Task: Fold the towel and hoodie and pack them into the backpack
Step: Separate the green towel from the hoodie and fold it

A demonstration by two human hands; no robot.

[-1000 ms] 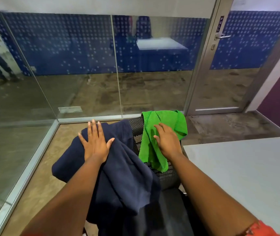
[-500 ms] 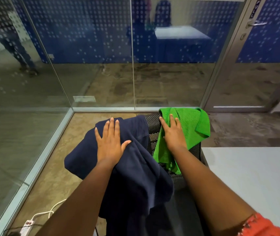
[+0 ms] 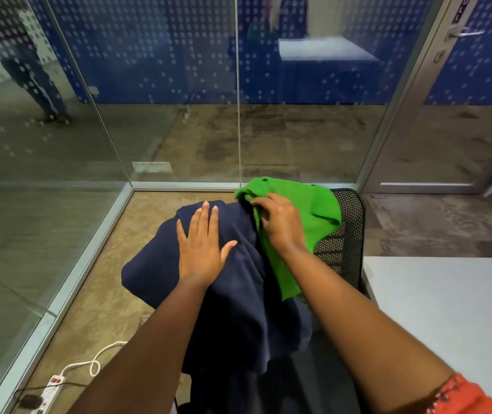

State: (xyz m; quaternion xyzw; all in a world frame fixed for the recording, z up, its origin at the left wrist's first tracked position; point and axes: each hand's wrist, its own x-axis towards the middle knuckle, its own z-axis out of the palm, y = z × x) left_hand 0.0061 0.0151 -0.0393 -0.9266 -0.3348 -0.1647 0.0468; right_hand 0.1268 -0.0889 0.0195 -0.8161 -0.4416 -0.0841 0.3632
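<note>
No brand or label could be read on either garment; a dark plate with pale letters was fixed high on the door frame [image 3: 459, 13], but its lettering was too blurred to be made out. The red patches on the white power strip [image 3: 53, 389] carried no writing that could be told.

The left hand [image 3: 201, 243] was laid flat, palm down, on the navy hoodie [image 3: 238, 294], with the fingers held straight and close together and the thumb spread to the right; nothing was gripped by it. The forearm was stretched forward from the lower left of the view.

The right hand [image 3: 280, 222] was placed on the green towel [image 3: 298, 216], with the fingers curled and the cloth bunched and pinched near its upper left edge. The wrist was turned slightly inward, and the forearm was extended from the lower right, where an orange sleeve [image 3: 474, 398] was seen.

The hoodie was draped in loose folds over the left part of a black mesh chair back [image 3: 347, 234], and its lower cloth hung down toward the seat. The towel was hung over the top of the same chair back, just beside the hoodie and touching it along its left edge. A pale grey table [image 3: 447, 309] stood to the right of the chair. The glass partition [image 3: 164, 100] stood beyond the chair, and the power strip with its white cable lay on the floor at the lower left. No backpack was seen in the view.
</note>
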